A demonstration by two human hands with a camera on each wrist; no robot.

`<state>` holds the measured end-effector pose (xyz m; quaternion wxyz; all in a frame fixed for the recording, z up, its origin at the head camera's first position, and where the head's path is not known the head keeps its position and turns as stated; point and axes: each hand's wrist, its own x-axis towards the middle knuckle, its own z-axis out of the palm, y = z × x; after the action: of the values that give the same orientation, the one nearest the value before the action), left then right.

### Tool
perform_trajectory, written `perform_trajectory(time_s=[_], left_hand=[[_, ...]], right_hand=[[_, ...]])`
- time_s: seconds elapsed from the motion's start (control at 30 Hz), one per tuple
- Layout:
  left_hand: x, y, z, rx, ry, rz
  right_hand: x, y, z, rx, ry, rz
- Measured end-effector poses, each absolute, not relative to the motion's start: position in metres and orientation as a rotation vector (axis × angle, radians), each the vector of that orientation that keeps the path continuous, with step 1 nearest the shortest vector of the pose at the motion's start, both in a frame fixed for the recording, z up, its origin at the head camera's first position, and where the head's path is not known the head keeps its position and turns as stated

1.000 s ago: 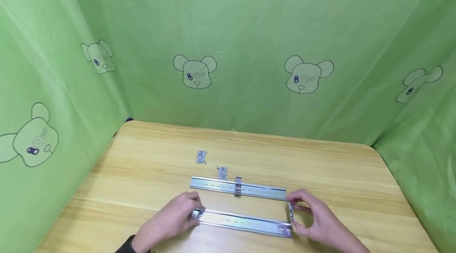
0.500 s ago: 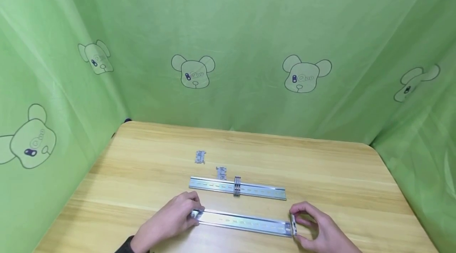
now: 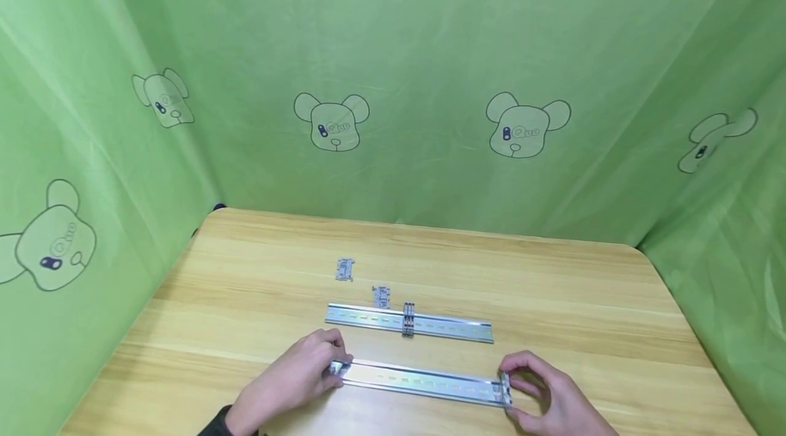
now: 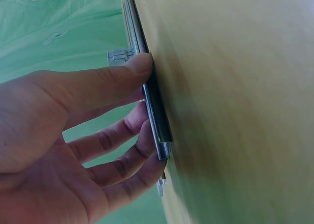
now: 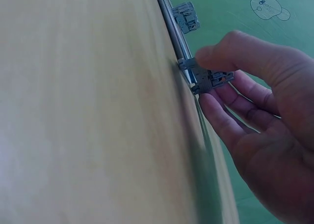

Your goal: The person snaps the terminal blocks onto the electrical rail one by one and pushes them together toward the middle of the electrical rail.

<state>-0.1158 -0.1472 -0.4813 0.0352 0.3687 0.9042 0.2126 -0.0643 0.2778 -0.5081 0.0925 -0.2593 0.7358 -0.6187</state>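
Note:
A slotted metal DIN rail [image 3: 424,382] lies near the front of the table. My left hand [image 3: 305,366] grips its left end, thumb on the near edge and fingers on the far edge, as the left wrist view also shows. At the rail's right end, my right hand [image 3: 550,391] pinches a grey terminal block [image 5: 208,79] between thumb and fingers. The block [image 3: 505,389] stands on edge across the rail end, its foot right at the rail in the right wrist view.
Behind lies a second DIN rail [image 3: 368,316] with several terminal blocks [image 3: 408,319] clipped near its middle. Two loose terminal blocks, one nearer [image 3: 381,297] and one farther [image 3: 344,269], lie flat beyond it. A green curtain [image 3: 424,183] surrounds the wooden table [image 3: 552,279].
My right hand has brought the terminal block toward me and onto the front rail's right end, where it now leans differently. My left hand keeps its grip on the left end.

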Motion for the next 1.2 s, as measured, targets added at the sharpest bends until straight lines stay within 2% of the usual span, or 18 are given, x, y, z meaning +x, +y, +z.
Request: perform_trajectory(time_s=[0.53,0.73,1.2], left_hand=[[-0.117,-0.148,-0.481,1.121,2.762,0.674],[-0.117,-0.147,-0.478,1.158,2.769,0.654],[-0.116,-0.147,-0.480,1.156,2.753,0.700]], right_hand=[[-0.067,0.265,-0.503,-0.727,2.291,-1.736],[-0.072,0.256,-0.505,-0.895,2.415,-1.619],[-0.078,0.213,-0.500,-0.881,2.669,-1.367]])
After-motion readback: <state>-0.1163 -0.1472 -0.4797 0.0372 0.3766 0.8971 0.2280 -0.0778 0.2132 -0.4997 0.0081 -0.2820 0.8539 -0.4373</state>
